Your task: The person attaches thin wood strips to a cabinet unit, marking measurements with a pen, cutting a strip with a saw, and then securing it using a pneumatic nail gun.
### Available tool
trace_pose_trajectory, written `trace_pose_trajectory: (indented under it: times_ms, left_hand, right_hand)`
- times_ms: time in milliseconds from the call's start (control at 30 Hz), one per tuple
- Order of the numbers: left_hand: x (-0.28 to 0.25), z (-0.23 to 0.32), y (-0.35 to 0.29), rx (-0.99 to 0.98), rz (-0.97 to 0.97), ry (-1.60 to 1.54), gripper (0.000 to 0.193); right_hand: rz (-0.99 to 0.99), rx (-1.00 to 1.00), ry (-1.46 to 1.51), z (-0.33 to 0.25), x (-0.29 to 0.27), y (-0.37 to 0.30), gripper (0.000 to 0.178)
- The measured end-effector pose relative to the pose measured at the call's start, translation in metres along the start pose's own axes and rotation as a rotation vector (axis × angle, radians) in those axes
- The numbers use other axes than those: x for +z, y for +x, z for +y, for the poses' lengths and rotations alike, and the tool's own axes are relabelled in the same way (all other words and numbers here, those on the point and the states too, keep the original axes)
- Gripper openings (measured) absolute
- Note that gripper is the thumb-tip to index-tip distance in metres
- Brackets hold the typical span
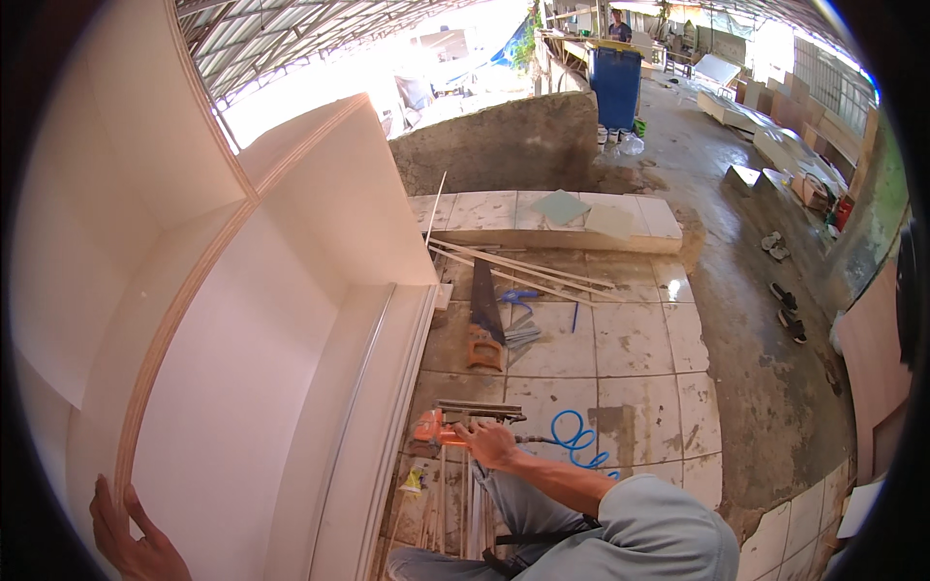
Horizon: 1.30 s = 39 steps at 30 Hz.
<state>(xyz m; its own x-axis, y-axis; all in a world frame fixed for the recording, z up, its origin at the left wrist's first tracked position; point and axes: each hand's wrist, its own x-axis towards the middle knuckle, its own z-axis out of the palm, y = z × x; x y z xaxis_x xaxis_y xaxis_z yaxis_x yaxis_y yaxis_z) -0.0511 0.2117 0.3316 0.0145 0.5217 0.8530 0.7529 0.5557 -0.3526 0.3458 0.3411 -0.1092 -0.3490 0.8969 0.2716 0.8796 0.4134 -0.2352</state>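
Note:
A large white cabinet (232, 349) with bare plywood edges fills the left side. At its lower left, my left hand (136, 533) grips a plywood panel edge (155, 368), thumb on one side and fingers on the other. My right hand (489, 443) is closed round the handle of an orange pneumatic nail gun (426, 429), low over the tiles beside the cabinet. The gun's dark magazine (480, 410) points rightward. A blue coiled air hose (572, 431) runs off to its right. My palm hides part of the handle.
A handsaw (484, 315), a blue tool (519, 296) and thin wood strips (528, 266) lie on the tiled floor (635, 339). A yellow-and-white tube (414, 479) lies near my knees. Behind stand a low tiled ledge (465, 208) and blue bin (614, 87). A person (619, 27) is far back.

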Motion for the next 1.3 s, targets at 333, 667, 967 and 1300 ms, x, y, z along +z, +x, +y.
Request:
trace_pose_trajectory:
  times_ms: [333, 667, 967, 1300]
  left_hand:
    - [0.010, -0.007, -0.002, 0.034, -0.004, 0.006, 0.033]
    - [0.017, -0.018, 0.000, 0.080, 0.021, 0.007, 0.034]
    - [0.017, -0.016, 0.000, 0.062, 0.015, 0.019, 0.039]
    - [0.009, -0.013, 0.002, 0.074, 0.047, 0.023, 0.039]
  right_hand:
    - [0.025, 0.008, -0.022, -0.001, -0.002, -0.001, 0.048]
    - [0.020, 0.002, 0.002, -0.001, -0.006, 0.001, 0.050]
    - [-0.001, 0.022, 0.035, -0.001, -0.009, 0.001, 0.046]
    - [-0.051, 0.045, -0.007, -0.004, -0.005, 0.005, 0.047]
